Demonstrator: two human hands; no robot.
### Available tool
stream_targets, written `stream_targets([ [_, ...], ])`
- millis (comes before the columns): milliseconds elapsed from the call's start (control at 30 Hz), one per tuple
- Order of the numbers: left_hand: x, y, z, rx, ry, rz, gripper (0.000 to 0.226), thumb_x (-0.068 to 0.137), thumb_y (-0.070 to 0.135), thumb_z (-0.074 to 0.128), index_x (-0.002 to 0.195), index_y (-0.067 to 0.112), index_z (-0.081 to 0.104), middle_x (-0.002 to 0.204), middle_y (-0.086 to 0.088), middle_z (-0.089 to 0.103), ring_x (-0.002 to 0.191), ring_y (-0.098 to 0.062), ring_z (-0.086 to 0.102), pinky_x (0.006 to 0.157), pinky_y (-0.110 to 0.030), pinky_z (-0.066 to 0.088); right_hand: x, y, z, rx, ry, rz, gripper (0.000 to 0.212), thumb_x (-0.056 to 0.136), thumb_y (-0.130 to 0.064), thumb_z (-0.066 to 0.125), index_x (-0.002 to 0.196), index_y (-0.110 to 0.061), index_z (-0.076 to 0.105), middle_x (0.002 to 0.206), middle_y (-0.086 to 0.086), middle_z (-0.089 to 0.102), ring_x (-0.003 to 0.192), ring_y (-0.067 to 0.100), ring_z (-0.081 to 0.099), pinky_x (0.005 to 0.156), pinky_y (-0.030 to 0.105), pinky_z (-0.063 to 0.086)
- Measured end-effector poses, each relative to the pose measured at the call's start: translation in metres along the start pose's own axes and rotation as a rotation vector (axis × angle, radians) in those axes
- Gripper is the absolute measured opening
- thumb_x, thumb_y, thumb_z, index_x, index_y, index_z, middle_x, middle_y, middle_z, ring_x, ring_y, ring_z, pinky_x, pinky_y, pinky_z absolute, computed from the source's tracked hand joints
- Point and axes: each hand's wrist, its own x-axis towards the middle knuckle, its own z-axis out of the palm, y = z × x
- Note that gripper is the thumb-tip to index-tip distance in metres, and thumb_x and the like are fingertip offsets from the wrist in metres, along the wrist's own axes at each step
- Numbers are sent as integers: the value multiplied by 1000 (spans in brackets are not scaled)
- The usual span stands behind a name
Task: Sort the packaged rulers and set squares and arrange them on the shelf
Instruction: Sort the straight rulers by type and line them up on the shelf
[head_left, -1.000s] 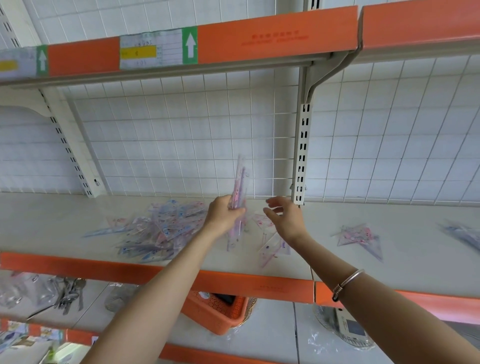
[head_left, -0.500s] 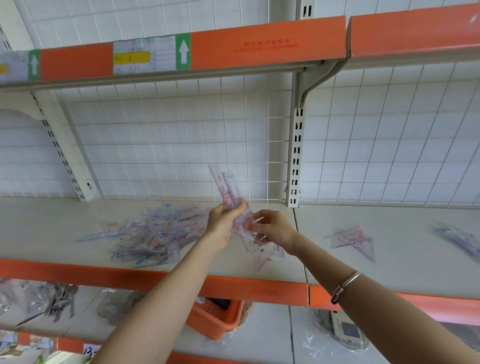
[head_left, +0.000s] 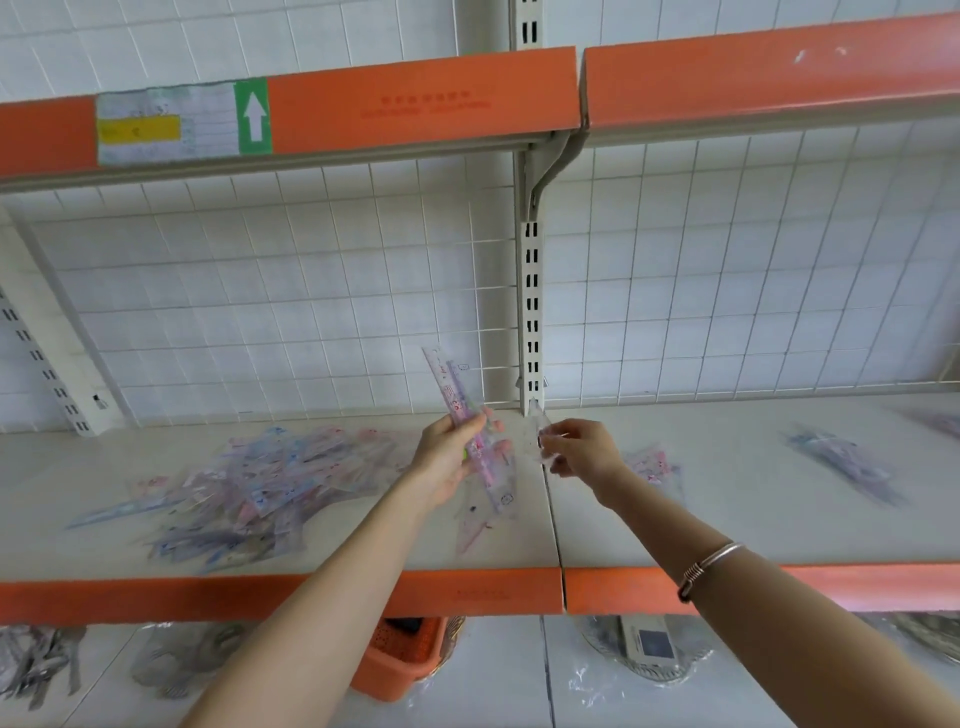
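Gripping a packaged ruler in the left hand, tilted up over the shelf, near the slotted upright. Pinching a clear packet in the right hand, contents unclear. Partly hiding loose packets beneath. Left: one heaped pile, uncountable. Right: one set square packet, one blurred bundle. Below: one orange basket.

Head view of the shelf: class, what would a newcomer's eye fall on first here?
Mid-shelf, the left hand grips a pink packaged ruler that points upward, while the right hand pinches a clear packet just beside it. To their left, a loose pile of packets sprawls across the white shelf. Bright orange shelf edges band the view above and below.
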Motion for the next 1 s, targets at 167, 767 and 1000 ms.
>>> stream_targets([
  [167, 9, -15, 36, 27, -26, -30, 23, 95, 9, 56, 115, 2, 60, 95, -11, 70, 64, -21, 71, 58, -28, 58, 14, 24, -50, -323, 135, 38, 22, 87, 0, 53, 98, -5, 71, 85, 8, 65, 66, 18, 54, 62, 25, 46],
  [767, 10, -40, 127, 186, -90, -41, 16, 85, 18, 71, 100, 13, 70, 96, -4, 75, 91, -26, 70, 75, -33, 56, 12, 36, -118, -530, 161, -93, 18, 92, -16, 55, 101, -7, 67, 91, 7, 62, 78, 18, 53, 62, 25, 37],
  [1000, 5, -47, 154, 339, -142, -31, 32, 75, 21, 81, 105, 16, 69, 100, -3, 74, 88, -21, 72, 70, -26, 50, 8, 12, -123, 83, -8, -11, 14, 85, -16, 67, 81, -3, 66, 71, 4, 61, 61, 17, 52, 52, 23, 39],
])
